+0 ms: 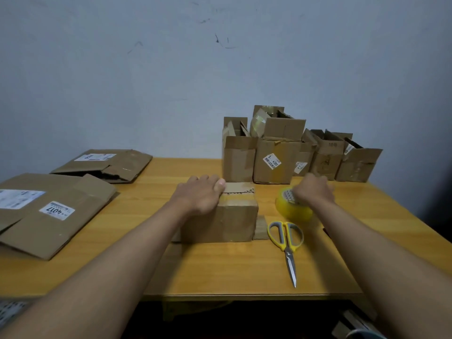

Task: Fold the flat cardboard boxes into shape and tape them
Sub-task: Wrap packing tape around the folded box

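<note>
A small brown cardboard box [227, 221] stands folded into shape at the middle of the wooden table [220, 270]. My left hand [199, 193] lies on its top left, fingers curled over the far edge and holding the flaps down. To the right of the box my right hand [311, 189] grips a roll of yellow packing tape [292, 207], which stands on the table. Yellow-handled scissors [286, 243] lie just in front of the tape, blades pointing toward me.
Several folded, open-topped boxes [276, 162] stand in a row at the back right against the wall. Two flattened boxes lie at the left: a large one [49, 216] with white labels and a smaller one [105, 165] behind it. The table's near edge is close to me.
</note>
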